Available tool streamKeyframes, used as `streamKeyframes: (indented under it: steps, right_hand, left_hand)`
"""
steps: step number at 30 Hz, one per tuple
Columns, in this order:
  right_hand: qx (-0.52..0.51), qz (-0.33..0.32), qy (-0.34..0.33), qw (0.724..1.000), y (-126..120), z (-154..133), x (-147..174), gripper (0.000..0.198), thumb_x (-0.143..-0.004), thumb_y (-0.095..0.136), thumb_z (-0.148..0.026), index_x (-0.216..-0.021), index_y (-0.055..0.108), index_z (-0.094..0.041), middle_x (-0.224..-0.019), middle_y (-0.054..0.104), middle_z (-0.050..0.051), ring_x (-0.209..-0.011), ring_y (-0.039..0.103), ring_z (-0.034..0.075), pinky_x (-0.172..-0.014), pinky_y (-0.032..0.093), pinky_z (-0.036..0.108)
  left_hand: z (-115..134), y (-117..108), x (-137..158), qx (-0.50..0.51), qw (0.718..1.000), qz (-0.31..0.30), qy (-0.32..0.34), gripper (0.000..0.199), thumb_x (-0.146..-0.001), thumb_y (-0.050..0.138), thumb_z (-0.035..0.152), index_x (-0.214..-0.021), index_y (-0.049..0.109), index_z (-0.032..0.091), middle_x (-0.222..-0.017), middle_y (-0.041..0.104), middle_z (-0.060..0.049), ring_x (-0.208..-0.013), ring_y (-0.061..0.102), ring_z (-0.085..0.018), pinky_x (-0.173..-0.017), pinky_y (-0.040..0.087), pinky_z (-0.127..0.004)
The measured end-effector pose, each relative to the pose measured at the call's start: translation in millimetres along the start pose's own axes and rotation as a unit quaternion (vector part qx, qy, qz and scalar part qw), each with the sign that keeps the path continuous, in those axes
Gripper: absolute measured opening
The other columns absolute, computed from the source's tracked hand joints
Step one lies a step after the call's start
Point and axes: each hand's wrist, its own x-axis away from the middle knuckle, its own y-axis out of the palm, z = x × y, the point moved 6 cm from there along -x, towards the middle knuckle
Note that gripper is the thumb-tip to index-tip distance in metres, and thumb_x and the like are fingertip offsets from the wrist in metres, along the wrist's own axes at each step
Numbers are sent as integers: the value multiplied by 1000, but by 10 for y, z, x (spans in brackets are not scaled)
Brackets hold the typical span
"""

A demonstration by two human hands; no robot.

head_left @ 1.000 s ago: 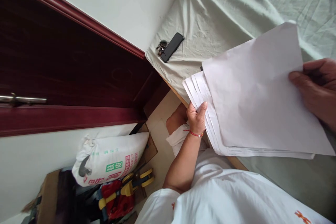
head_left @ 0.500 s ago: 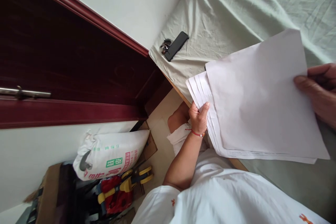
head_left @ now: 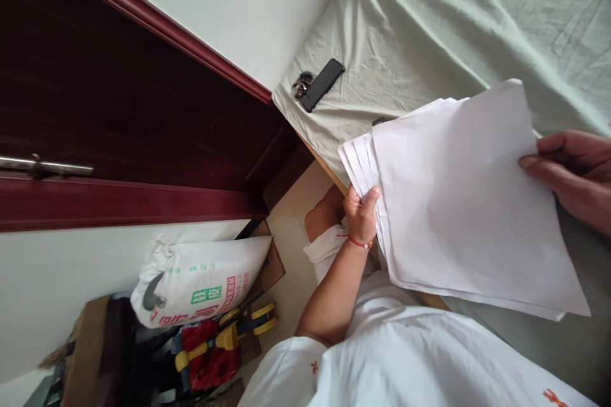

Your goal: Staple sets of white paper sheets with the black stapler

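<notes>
Sheets [head_left: 458, 210]: paper, smooth, matt. Cover [head_left: 534, 19]: thin cloth, matt, creased. Phone [head_left: 323, 85]: dark, smooth, low sheen. Keys [head_left: 301, 84]: metal, shiny. Door frame [head_left: 157, 24]: looks like wood, polished, glossy. Door handle [head_left: 67, 169]: metal, bright. Sack [head_left: 205, 273]: looks like woven plastic, slight sheen. Wheeled toy [head_left: 231, 336]: plastic, smooth. Shirt [head_left: 405, 356]: soft cloth, matt.

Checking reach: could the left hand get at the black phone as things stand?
Probably not without letting go: the left hand grips the paper stack. Nothing covers the black phone, so once freed it likely could.
</notes>
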Motion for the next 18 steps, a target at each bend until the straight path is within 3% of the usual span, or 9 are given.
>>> streamKeyframes:
  steps: [18]
  right_hand:
    - [24,-33,37,998,16,-158,33,21,-79,67,-45,-84,68,-25,-67,62,1,-55,48,13,-46,33,27]
  left_hand:
    - [36,6,16,-67,998,9,-6,51,-79,86,48,-121,73,21,-117,80,-8,-113,75,-24,-105,57,-35]
